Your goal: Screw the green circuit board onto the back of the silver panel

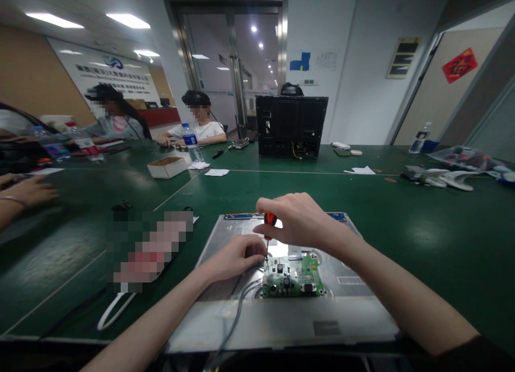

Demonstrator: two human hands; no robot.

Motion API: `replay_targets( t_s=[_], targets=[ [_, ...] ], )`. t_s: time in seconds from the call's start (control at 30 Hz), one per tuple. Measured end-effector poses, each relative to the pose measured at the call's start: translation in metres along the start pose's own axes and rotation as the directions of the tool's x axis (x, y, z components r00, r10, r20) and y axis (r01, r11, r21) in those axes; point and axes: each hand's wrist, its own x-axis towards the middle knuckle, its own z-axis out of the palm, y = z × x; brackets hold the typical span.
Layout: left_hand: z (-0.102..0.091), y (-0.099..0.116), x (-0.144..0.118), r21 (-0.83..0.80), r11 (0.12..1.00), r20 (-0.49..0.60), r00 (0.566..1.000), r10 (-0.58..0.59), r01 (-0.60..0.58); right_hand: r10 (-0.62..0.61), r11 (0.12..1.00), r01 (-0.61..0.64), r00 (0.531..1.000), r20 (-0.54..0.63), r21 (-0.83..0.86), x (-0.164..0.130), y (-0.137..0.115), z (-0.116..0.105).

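My right hand (295,219) grips the orange and black handle of a screwdriver (269,218), held upright with its shaft pointing down. The tip meets the upper left corner of a green circuit board (293,278). My left hand (239,257) is closed beside that tip, its thumb and fingers drawn together; whatever they pinch is hidden. Beneath both hands lies a flat silver metal panel (354,313), with the board on its middle. Grey cables (238,313) run from the board's left side towards the panel's front edge.
On the green table (382,211), a pixelated flat item (155,248) with a white strap lies left of the panel. Farther back are a small open box (167,167), a bottle (191,141) and a black monitor housing (292,126). Several people sit at the left and far side.
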Motion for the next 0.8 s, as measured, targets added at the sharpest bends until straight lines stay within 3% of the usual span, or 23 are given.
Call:
replay_targets(
  t_s=[0.8],
  targets=[
    [0.0003,-0.001,0.0001,-0.015,1.0,0.0,1.0,0.007,-0.007,0.055,0.998,-0.055,0.998,0.019,-0.023,0.0022,-0.0006,0.0007]
  ],
)
